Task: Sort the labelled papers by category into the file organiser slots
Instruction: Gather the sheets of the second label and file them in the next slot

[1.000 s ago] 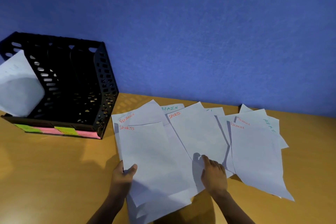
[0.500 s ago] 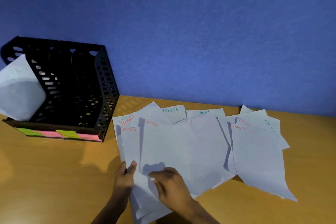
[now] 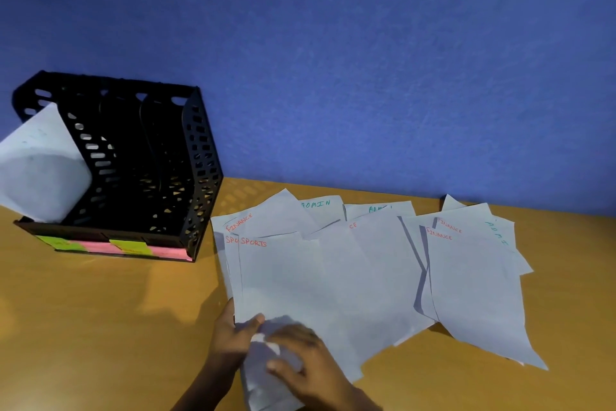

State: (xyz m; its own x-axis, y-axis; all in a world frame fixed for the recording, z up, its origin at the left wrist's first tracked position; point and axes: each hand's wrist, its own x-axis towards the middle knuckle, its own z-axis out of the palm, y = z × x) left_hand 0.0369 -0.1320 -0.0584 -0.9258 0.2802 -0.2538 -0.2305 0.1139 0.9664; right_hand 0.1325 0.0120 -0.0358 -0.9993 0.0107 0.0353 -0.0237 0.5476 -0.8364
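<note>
Several white papers labelled SPORTS, FINANCE and ADMIN lie fanned out on the wooden table. A SPORTS sheet point(image 3: 283, 280) now lies on top of another SPORTS sheet at the left of the spread. My left hand point(image 3: 230, 340) pinches the lower left edge of these two sheets, thumb on top. My right hand point(image 3: 306, 364) rests flat on their lower part, fingers pressing the paper. The black file organiser point(image 3: 200, 177) stands at the far left against the wall, with one white sheet point(image 3: 40, 167) leaning out of its leftmost slot.
Green and pink sticky labels point(image 3: 126, 247) run along the organiser's front base. FINANCE sheets point(image 3: 473, 284) and ADMIN sheets point(image 3: 500, 234) lie to the right. A blue wall point(image 3: 366, 77) stands directly behind the table. Bare wood point(image 3: 100, 327) shows in front of the organiser.
My right hand slid a SPORTS sheet from the middle of the spread leftward onto the SPORTS sheet held by my left hand. An ADMIN sheet behind it became visible.
</note>
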